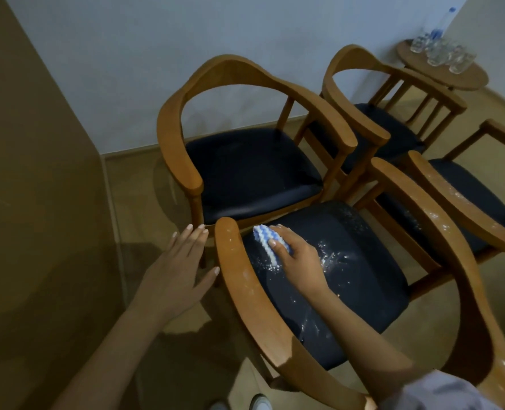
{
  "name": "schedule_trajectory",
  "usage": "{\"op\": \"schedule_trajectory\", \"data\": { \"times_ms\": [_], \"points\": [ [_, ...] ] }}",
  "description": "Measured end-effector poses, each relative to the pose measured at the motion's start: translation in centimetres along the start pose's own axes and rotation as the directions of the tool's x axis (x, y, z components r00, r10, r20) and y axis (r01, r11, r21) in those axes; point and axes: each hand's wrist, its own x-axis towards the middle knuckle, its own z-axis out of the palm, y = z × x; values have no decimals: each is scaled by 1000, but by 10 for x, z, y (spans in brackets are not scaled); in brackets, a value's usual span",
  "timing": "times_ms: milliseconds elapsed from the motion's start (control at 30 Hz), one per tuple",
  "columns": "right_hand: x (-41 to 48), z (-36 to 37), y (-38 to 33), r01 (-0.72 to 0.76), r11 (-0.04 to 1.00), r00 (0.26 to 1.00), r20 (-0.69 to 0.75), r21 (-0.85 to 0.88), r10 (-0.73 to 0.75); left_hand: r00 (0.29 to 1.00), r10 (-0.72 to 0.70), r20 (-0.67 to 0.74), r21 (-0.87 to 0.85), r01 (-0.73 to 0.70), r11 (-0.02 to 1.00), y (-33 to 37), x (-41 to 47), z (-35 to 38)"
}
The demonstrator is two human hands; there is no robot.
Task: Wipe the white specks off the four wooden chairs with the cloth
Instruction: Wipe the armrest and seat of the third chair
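Near chair (245, 291): wooden rail curves round a dark seat. White smears run along its left arm. Specks (331, 257) lie scattered across the middle of the seat, with faint streaks toward the camera-side edge.

Left hand (180, 261): open, fingers spread, held just beside the tip of that arm. Cannot tell whether it touches.

Cloth (267, 242): blue-and-white wavy stripe, folded into a thick pad, lying on the left part of the seat close to the arm.

Right hand (297, 258): fingers curled over the cloth, pressing it to the seat. The thickest specks lie just to its right.

Far-left chair (171, 137): rail and seat look clean.

Back chair (358, 105): no specks seen, but it is dim there.

Right chair (455, 193): white flecks along the rail and some on the seat.

Corner: a round tabletop (452, 79) carrying glasses (440, 53).

Progress, as a judgement: about halfway. Two chairs appear finished. The near chair is in hand, with most of its seat and both arms left to wipe. The right chair looks untouched.
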Motion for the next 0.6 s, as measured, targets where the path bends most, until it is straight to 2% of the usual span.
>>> {"op": "schedule_trajectory", "data": {
  "times_ms": [200,433,500,600],
  "points": [
    [31,42,11,48,998,995,84,-48,-44,1000,-5,-8,0,5,1000,-21,-5,24],
    [79,74,-12,211,937,964,216,-279,-153,987,-153,-44,-23,152,988,-21,-7,44],
    [89,84,-12,249,906,951,261,-343,-163,984,-175,-16,-31,174,984,-20,-6,47],
    [95,94,-8,241,912,948,282,-331,-148,982,-189,-19,-81,187,979,-20,-2,53]
  ]
}}
